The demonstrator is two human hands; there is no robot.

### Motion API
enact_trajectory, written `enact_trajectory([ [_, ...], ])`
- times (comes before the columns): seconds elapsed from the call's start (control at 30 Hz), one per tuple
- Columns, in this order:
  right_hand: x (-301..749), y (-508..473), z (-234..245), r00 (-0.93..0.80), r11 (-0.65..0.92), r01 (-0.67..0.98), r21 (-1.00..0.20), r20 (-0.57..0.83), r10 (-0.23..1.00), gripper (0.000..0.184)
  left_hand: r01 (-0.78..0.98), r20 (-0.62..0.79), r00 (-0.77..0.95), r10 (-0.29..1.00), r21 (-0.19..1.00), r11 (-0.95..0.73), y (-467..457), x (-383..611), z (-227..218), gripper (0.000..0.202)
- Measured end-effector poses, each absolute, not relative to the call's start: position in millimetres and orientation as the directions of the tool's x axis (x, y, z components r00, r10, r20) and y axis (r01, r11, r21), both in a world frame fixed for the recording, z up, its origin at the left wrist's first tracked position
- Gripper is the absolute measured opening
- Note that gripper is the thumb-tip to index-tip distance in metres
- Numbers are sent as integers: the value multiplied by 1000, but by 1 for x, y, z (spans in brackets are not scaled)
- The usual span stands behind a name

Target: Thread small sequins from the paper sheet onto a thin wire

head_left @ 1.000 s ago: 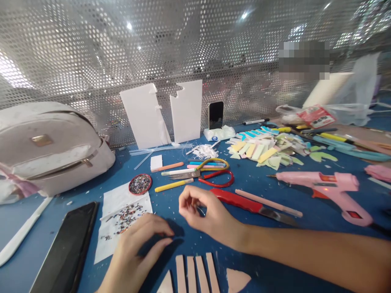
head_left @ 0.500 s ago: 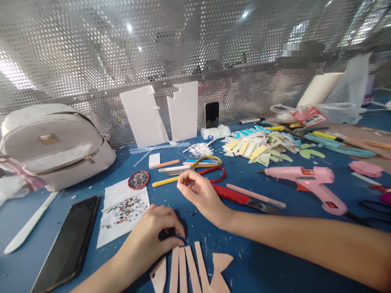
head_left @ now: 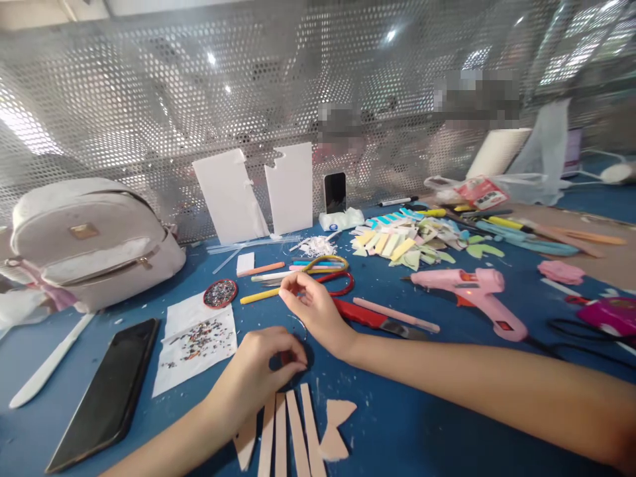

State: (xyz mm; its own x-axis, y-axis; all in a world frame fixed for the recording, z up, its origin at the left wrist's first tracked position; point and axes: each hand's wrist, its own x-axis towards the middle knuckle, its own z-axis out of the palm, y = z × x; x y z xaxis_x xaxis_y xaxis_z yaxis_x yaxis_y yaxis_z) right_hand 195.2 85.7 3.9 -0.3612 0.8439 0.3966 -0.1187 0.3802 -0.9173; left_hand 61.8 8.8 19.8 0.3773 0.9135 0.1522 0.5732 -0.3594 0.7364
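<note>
Over the blue table point(head_left: 422, 404), left hand point(head_left: 256, 361) and right hand point(head_left: 320, 315) have fingers narrowly curled, contents unclear, so steady movements clear of pale strips point(head_left: 297, 430) suit best.

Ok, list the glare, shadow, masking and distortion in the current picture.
Head view: bright glare spots on the perforated metal panel; head view: a dark shadow on the blue tabletop beside the left hand; head view: mosaic squares masking patches over the panel; head view: apparent wide-angle stretching of the smartphone lying at lower left.
</note>
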Motion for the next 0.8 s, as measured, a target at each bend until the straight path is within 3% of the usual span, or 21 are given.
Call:
enact_trajectory([
  [0.5,195,86,3,-371,380,-127,-916,399,838,11,568,110,414,904,745,-350,14,73,20,20],
  [0.67,196,83,6,-368,365,-127,-922,386,846,12,327,57,193,980,937,-119,12,58,25,12],
  [0.8,198,80,9,-426,384,-90,-919,384,819,9,256,47,-14,999,966,-42,14,33,19,7],
])
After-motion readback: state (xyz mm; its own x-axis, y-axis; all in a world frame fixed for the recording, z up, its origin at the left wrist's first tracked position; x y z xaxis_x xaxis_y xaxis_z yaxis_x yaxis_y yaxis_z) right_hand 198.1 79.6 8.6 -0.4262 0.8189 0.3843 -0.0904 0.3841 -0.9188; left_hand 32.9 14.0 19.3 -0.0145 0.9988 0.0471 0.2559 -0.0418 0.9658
